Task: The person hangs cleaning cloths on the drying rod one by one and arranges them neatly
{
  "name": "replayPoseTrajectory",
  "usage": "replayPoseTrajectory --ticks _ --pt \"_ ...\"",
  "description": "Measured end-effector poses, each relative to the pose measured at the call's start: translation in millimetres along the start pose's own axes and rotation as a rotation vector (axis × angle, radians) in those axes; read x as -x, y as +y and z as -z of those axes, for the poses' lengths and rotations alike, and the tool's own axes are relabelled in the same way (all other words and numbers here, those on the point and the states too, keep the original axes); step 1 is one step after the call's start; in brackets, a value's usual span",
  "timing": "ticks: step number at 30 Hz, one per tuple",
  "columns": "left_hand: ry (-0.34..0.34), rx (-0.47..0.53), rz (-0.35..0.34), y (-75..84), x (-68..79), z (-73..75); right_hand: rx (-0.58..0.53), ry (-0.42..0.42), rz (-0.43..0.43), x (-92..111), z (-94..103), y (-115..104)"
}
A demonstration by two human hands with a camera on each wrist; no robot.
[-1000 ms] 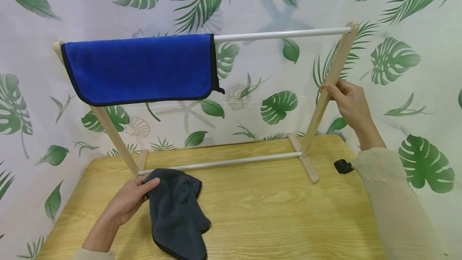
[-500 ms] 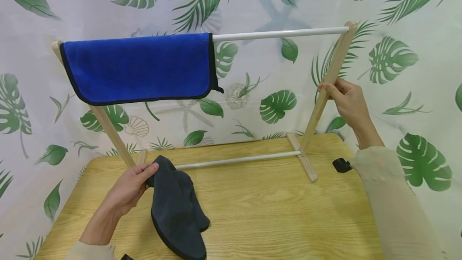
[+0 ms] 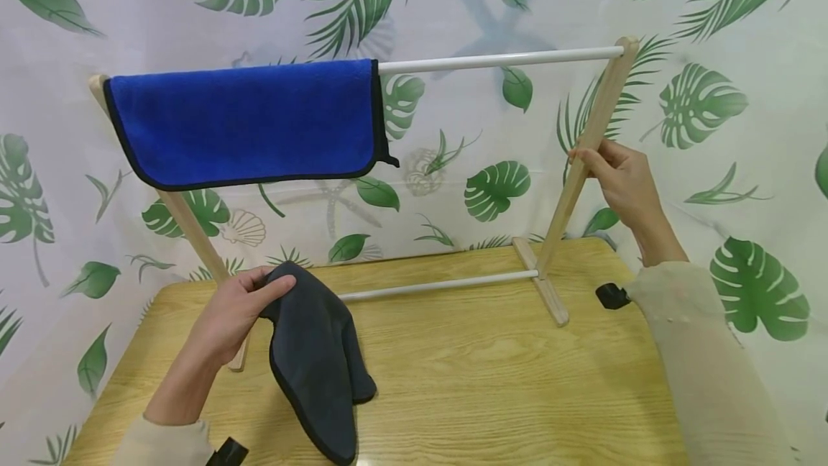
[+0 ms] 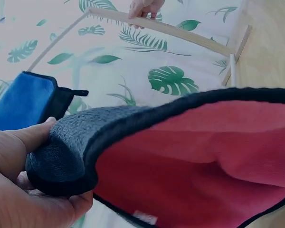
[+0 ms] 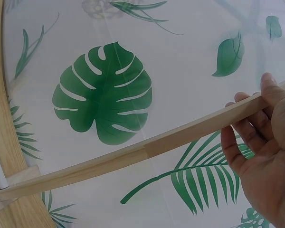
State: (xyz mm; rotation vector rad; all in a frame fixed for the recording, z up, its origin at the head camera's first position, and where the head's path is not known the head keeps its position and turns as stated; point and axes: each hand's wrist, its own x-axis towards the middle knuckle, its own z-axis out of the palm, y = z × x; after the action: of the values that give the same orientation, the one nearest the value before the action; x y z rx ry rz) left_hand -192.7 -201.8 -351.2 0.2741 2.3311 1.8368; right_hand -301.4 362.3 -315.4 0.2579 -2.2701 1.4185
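My left hand (image 3: pixel 236 311) pinches one corner of a towel (image 3: pixel 317 365), which hangs down in front of the rack's left foot. Its outer face is dark grey with black edging; the left wrist view shows a red inner face (image 4: pixel 194 161) and a small white tag. With fingers and thumb my right hand (image 3: pixel 621 175) grips the right wooden post (image 3: pixel 598 117) of a drying rack, about midway up. Over the left part of the rack's white top bar (image 3: pixel 504 61) is draped a blue towel (image 3: pixel 246 124) with black edging and a small loop.
The rack stands on a wood-grain table (image 3: pixel 485 372), with a white lower bar (image 3: pixel 446 285) close above the tabletop. Behind it hangs a leaf-printed curtain (image 3: pixel 440 214). A black piece (image 3: pixel 612 296) sits by the right cuff, another (image 3: pixel 229 451) by the left.
My left hand has lifted the grey towel's corner upward, and the cloth now hangs longer and straighter. The right hand has stayed on the post.
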Motion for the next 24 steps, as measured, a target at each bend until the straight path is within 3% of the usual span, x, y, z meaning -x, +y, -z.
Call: replayPoseTrajectory --ticks 4,12,21,24 --pt "-0.005 -0.012 -0.027 14.7 -2.6 -1.9 -0.002 0.000 0.003 -0.1 -0.1 0.0" --pt "0.047 -0.093 -0.070 51.1 -8.3 -4.9 -0.019 0.001 0.013 -0.7 -0.2 -1.1" --pt "0.046 -0.360 -0.150 94.8 -17.6 -18.1 -0.019 -0.002 0.011 -1.3 0.8 0.7" --pt "0.040 -0.396 -0.183 110.4 -22.3 -26.5 -0.009 -0.001 0.014 -1.3 1.0 0.9"
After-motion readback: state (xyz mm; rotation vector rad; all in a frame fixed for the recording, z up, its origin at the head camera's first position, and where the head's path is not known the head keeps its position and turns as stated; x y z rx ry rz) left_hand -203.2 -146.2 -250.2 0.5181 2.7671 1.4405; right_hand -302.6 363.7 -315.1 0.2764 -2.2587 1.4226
